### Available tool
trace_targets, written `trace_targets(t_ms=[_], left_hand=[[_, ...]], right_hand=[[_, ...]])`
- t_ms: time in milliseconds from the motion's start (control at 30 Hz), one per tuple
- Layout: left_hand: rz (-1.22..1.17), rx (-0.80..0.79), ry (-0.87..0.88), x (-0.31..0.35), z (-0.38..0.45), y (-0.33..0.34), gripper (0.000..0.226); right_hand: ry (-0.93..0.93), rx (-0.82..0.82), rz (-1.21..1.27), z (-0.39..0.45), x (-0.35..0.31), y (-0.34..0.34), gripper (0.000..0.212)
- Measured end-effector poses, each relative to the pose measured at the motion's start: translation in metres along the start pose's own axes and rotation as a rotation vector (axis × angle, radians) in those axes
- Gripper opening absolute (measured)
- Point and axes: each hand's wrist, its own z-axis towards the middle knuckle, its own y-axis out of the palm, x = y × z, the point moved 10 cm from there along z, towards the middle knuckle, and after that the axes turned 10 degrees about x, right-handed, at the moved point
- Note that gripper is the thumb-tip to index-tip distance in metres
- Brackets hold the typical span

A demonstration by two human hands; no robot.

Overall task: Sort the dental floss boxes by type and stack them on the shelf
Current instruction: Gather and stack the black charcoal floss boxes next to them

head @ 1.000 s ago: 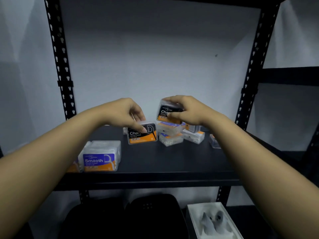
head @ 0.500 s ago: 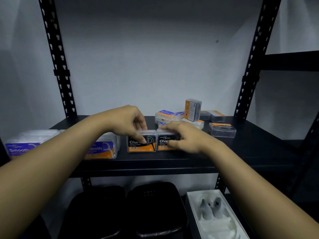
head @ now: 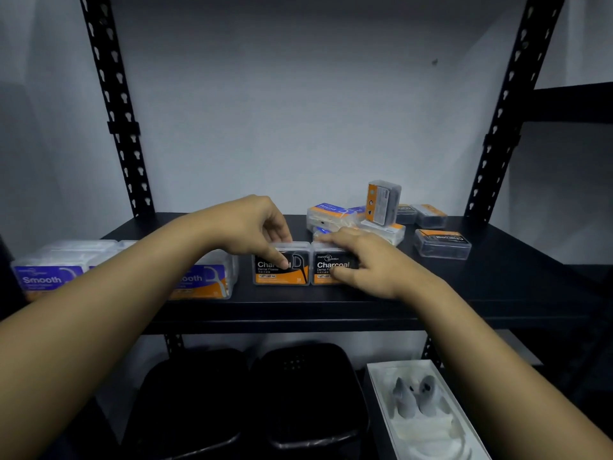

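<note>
- Head view: left hand (head: 247, 227) pinches the left Charcoal box (head: 281, 265) on the black shelf (head: 331, 307).
- Right hand (head: 371, 262) grips the right Charcoal box (head: 328, 264), touching its neighbour, under the palm.

Dim bluish light, dark corners, wide-angle bending at edges, slightly soft

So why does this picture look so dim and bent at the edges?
Head view: dim, bluish light; the wide lens bows the shelf posts outward; Charcoal boxes read sharply at center, while the Smooth boxes at left look soft; black bins below lose detail in shadow.
</note>
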Motion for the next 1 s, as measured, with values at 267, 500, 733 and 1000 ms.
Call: trace_targets(t_ms=[267, 500, 733, 1000], left_hand=[[0.011, -0.010, 0.006, -0.001, 0.001, 0.000, 0.037], [-0.008, -0.014, 0.006, -0.002, 0.002, 0.003, 0.035], [0.019, -0.041, 0.010, 0.002, 0.004, 0.006, 0.032], [0.136, -0.082, 0.010, 0.002, 0.008, 0.013, 0.034]], right_hand=[[0.061, -0.026, 0.010, -0.004, 0.020, -0.001, 0.070], [0.031, -0.024, -0.008, 0.000, 0.015, 0.002, 0.069], [-0.024, -0.004, -0.021, 0.001, 0.008, 0.002, 0.062], [-0.058, -0.020, -0.024, 0.004, 0.010, 0.003, 0.060]])
